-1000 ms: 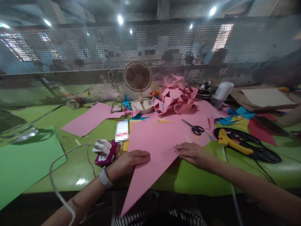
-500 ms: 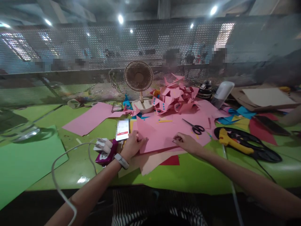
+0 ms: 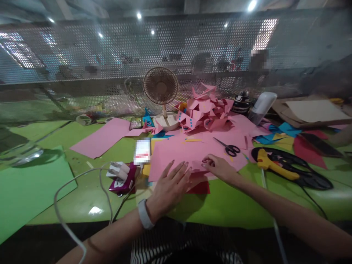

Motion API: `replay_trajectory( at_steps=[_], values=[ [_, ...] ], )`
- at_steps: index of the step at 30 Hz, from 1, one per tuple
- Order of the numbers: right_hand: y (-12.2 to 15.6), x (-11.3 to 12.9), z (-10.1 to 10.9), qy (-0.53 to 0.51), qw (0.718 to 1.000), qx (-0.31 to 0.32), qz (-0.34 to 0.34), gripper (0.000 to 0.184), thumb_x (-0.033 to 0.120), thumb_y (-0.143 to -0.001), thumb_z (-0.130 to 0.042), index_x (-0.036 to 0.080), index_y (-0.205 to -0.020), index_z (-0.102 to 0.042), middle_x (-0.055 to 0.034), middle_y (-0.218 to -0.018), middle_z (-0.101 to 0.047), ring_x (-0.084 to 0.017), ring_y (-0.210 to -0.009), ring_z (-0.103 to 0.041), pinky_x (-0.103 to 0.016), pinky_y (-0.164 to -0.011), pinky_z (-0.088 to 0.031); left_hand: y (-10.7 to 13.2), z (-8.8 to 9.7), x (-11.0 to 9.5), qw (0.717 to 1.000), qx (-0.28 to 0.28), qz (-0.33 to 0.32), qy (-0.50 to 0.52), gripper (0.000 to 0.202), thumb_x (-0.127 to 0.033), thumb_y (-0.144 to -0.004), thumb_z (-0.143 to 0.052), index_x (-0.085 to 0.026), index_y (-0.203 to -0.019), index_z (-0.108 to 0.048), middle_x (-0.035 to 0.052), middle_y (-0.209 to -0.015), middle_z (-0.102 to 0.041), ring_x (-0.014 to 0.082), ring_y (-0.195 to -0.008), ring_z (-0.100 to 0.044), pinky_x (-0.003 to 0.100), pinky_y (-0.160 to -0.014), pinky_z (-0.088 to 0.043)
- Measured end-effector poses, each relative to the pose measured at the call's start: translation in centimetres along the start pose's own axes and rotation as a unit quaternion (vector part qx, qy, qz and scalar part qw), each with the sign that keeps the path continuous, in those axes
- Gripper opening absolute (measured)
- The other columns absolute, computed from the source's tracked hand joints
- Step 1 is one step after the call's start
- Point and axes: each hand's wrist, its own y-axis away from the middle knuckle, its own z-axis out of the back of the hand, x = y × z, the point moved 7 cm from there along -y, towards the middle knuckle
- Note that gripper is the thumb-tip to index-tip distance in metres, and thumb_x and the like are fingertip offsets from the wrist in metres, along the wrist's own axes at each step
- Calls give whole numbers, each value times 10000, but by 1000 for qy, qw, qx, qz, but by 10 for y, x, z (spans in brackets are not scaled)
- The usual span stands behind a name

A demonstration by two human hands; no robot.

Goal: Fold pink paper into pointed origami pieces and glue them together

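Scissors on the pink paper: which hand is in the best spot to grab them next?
Probably the right hand. It's just below the scissors, with their handles on its side. The left hand lies spread on the pink paper, farther away.

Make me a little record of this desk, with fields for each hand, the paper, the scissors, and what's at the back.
Left hand: spread flat, fingers over the pink sheet
Right hand: fingers curled, over the same paper; grip unclear
Under paper: red piece showing at near edge
Scissors: on pink paper, beyond right hand
Back: desk fan; heap of folded pink paper to its right
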Motion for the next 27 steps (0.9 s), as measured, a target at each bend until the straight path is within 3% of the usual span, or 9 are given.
replay_trajectory(
  at_steps=[7,12,18,22,27],
  values=[
    [-4,-4,7,15,999,27,24,231,367,-781,-516,173,-739,-634,-41,-739,-643,-167,-676,-555,-264,-603,-374,-2,-30,23,997,69,14,23,505,-132,-880,-371,-253,-1363,-286,52,-1433,-331,207,-1333,-243,473,-1093,-126],
    [-6,-12,8,8,997,72,8,278,410,-751,-544,155,-679,-629,-14,-580,-579,-138,-547,-487,-249,-513,-322,-3,-31,28,996,86,8,13,548,-81,-855,-358,-256,-1369,-284,38,-1439,-323,196,-1340,-222,446,-1089,-137],
    [-3,-14,7,-13,995,103,-5,275,416,-731,-562,162,-629,-588,-6,-533,-557,-120,-494,-463,-237,-469,-298,-5,-35,25,995,96,21,19,562,-45,-825,-339,-191,-1365,-296,62,-1444,-310,185,-1335,-236,412,-1092,-138],
    [-2,-14,6,-12,994,105,-2,271,413,-735,-557,160,-639,-584,-15,-571,-583,-123,-523,-487,-229,-478,-313,-6,-34,23,995,95,27,27,467,-256,-920,-311,-204,-1382,-268,69,-1447,-299,201,-1337,-231,437,-1098,-102],
    [-2,-15,5,3,994,106,3,281,427,-740,-553,160,-661,-591,-18,-602,-601,-133,-553,-511,-234,-503,-326,-6,-35,21,992,119,26,17,636,-574,-878,-270,-254,-1417,-164,59,-1475,-226,247,-1354,-169,466,-1091,-96]
  ],
)
